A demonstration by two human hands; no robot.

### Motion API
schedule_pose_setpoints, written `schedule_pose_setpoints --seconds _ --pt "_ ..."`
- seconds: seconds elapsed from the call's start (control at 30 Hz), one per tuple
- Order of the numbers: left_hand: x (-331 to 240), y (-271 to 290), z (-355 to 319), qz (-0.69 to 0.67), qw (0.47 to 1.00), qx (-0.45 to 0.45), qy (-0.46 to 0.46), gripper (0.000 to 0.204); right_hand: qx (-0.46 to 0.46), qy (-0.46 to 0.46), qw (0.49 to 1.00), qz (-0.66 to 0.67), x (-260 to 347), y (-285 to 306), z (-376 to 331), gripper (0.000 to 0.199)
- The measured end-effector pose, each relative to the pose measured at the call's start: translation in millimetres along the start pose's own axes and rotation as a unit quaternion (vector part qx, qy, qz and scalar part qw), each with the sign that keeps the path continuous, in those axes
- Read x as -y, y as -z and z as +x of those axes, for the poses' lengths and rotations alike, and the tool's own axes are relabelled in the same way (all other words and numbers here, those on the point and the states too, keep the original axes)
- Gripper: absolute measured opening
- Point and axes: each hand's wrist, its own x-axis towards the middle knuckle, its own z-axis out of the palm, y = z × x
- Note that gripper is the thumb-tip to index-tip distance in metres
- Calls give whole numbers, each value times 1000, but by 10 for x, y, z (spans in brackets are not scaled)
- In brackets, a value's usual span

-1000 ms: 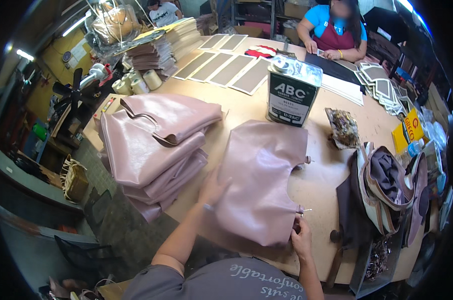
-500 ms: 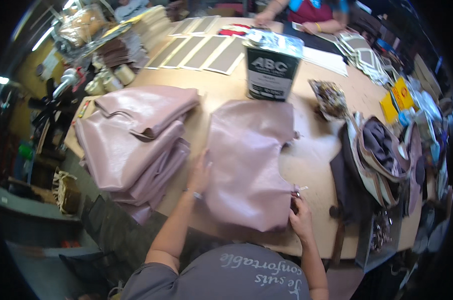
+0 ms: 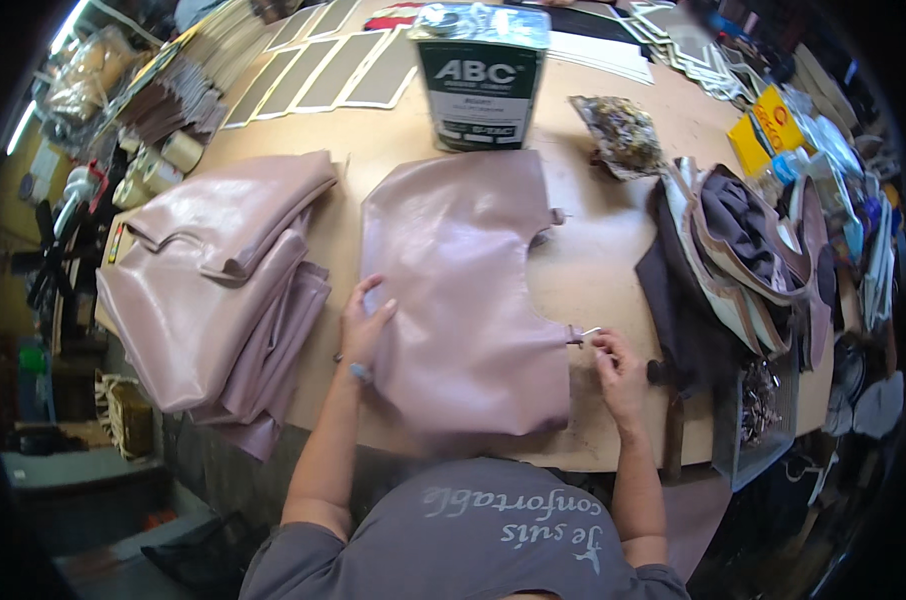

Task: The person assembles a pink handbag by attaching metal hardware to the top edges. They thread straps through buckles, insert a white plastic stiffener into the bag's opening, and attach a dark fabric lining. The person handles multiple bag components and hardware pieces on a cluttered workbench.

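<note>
A glossy dusty-pink leather-like bag piece (image 3: 453, 300) lies flat on the table before me, with a curved cut-out on its right side. My left hand (image 3: 365, 322) rests on its left edge, thumb and fingers apart. Two small tabs with metal fittings stick out on the right side, above and below the cut-out. At the lower tab, my right hand (image 3: 620, 370) has its fingers curled and pinched at the end of a small metal fitting (image 3: 587, 333). The fingertips partly hide that end.
A folded pile of the same pink material (image 3: 223, 290) lies to the left. A dark green can (image 3: 478, 85) stands beyond the piece. Right are a bag of small parts (image 3: 621, 138), dark and pink bag pieces (image 3: 738, 240) and a bin of metal hardware (image 3: 758, 405). Flat panels (image 3: 318, 75) lie at the back.
My right hand has shifted outward from the lower tab, and the metal fitting shows more. My left hand still lies at the left edge. The whole view has tilted down and shifted right.
</note>
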Motion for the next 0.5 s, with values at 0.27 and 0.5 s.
schedule_pose_setpoints --seconds 0.27,0.5 --pt "-228 -144 97 -66 994 50 74 37 -81 93 990 -66 289 -32 203 13" --pt "-52 63 104 -30 998 -30 55 33 -75 148 974 -156 333 -101 83 16"
